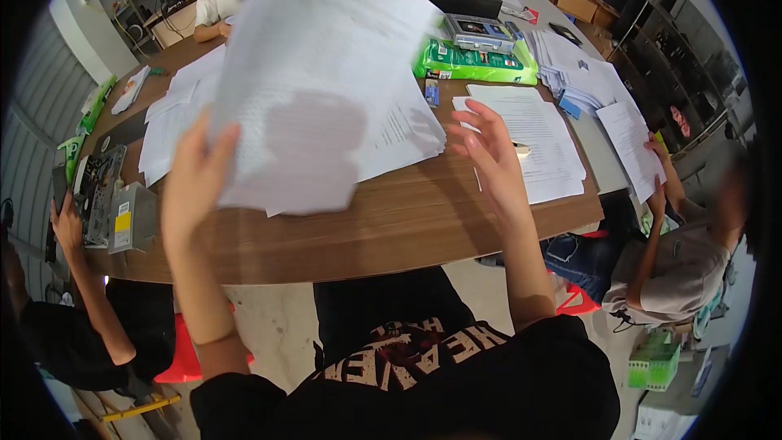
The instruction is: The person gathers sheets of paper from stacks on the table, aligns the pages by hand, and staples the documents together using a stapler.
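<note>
The sheet is white with grey print, the counter brown wood-grain, the pack green — the shirt black with cream letters, the stool red.

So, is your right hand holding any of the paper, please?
No, the right hand is open, with nothing between its fingers and thumb.

White printed sheet raised, tilted, motion-blurred; loose papers spread beneath; paper stack flat at right, slightly uneven.
</note>
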Demonstrator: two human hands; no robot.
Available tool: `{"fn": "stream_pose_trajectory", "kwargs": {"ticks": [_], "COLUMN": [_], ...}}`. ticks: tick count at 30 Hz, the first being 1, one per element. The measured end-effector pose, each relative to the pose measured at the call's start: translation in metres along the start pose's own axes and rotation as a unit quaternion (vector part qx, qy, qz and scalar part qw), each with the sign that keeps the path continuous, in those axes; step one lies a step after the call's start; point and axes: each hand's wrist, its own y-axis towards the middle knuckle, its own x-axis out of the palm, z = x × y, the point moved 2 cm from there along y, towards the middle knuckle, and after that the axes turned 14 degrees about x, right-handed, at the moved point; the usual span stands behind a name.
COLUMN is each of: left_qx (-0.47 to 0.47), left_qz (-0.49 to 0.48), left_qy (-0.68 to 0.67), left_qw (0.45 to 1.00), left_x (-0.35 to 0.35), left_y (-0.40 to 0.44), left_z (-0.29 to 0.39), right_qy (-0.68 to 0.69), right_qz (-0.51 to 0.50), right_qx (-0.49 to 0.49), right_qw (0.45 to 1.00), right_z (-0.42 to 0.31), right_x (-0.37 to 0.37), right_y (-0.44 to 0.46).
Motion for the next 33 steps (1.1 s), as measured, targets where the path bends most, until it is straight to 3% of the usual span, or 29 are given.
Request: {"fn": "stream_pose_trajectory", "kwargs": {"ticks": [2,5,7,9,14,23,28,32,33], "left_qx": [0.132,0.197,0.251,0.237,0.195,0.2,0.189,0.213,0.219], "left_qz": [0.031,0.009,-0.078,-0.118,-0.172,-0.152,-0.158,-0.215,-0.208], "left_qy": [0.107,0.139,0.191,0.309,0.271,0.227,0.177,0.211,0.238], "left_qw": [0.985,0.971,0.946,0.914,0.927,0.941,0.953,0.929,0.923], "left_x": [-0.02,-0.009,0.024,0.067,0.124,0.128,0.135,0.137,0.135], "left_y": [0.025,0.044,0.042,0.025,-0.024,-0.025,-0.017,-0.013,-0.012], "left_z": [0.018,0.034,0.02,-0.017,-0.071,-0.072,-0.062,-0.049,-0.042], "right_qy": [-0.001,-0.03,-0.033,-0.035,-0.045,-0.043,-0.023,-0.027,-0.046], "right_qz": [0.027,0.068,0.078,0.092,0.135,0.201,0.155,0.112,0.144], "right_qx": [0.037,0.078,0.099,0.119,0.131,0.158,0.148,0.12,0.124], "right_qw": [0.999,0.994,0.991,0.988,0.981,0.966,0.976,0.986,0.981], "right_z": [0.013,0.032,0.04,0.047,0.058,0.067,0.071,0.059,0.054], "right_x": [-0.011,-0.025,-0.031,-0.04,-0.075,-0.104,-0.112,-0.132,-0.147], "right_y": [-0.009,-0.031,-0.049,-0.066,-0.1,-0.105,-0.105,-0.113,-0.113]}}
